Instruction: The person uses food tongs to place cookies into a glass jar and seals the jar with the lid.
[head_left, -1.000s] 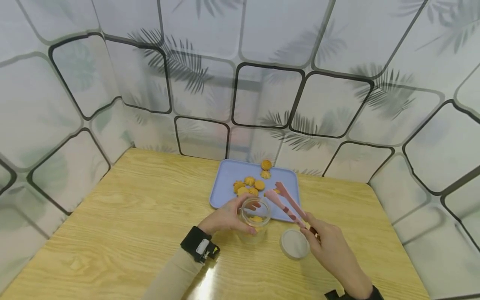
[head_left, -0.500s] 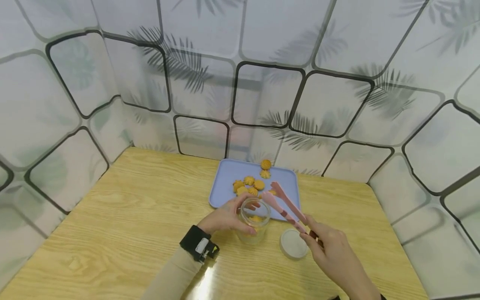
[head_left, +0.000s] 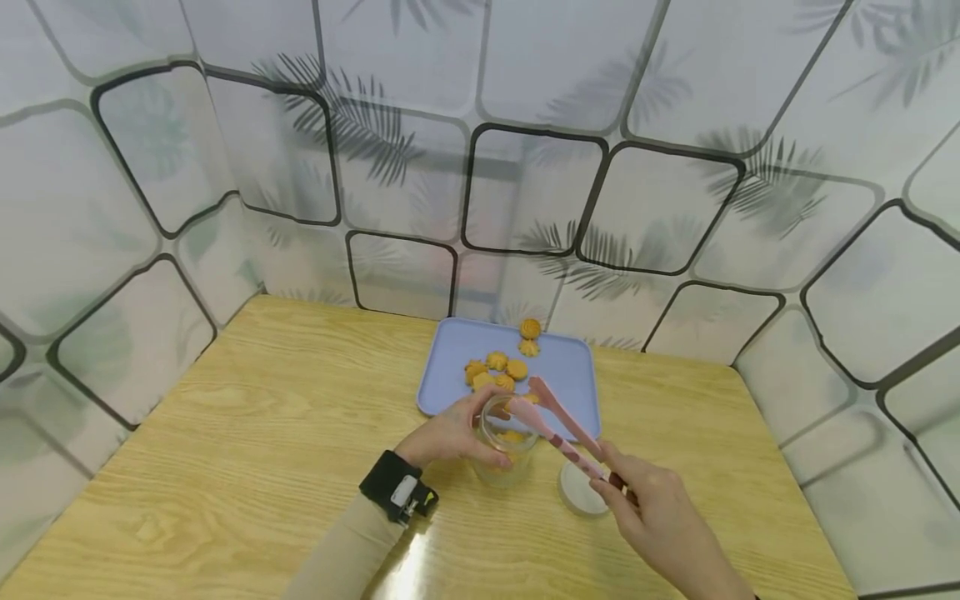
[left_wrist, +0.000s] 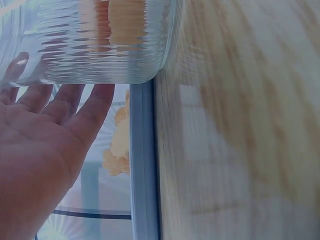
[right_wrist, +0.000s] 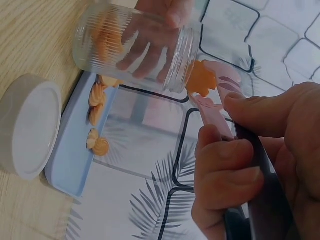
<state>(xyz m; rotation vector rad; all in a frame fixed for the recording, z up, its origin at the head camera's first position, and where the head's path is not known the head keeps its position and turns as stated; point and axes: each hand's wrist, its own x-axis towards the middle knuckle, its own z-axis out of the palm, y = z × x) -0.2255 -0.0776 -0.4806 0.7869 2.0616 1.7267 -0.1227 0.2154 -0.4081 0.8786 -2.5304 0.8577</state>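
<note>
My left hand (head_left: 448,437) grips a clear ribbed glass jar (head_left: 501,477), thumb on the near side and fingers round the far side. Inside the jar lie a few cookies (right_wrist: 106,37). My right hand (head_left: 663,508) holds pink tongs (head_left: 572,455) with dark handles. A golden cookie (right_wrist: 201,79) is pinched between the tong tips, right at the jar's open mouth in the right wrist view. In the left wrist view the jar hides the ends of my left fingers (left_wrist: 92,107).
Behind the jar is a blue tray (head_left: 566,362) bearing several cookies (head_left: 497,361). A round white lid (head_left: 581,492) lies on the wooden table (head_left: 247,433), right of the jar and partly under the tongs. A patterned curtain (head_left: 405,192) surrounds the table.
The right hand has brought the tongs and the cookie leftward and nearer, from over the tray to the jar's mouth. The left hand and jar have stayed nearly still.
</note>
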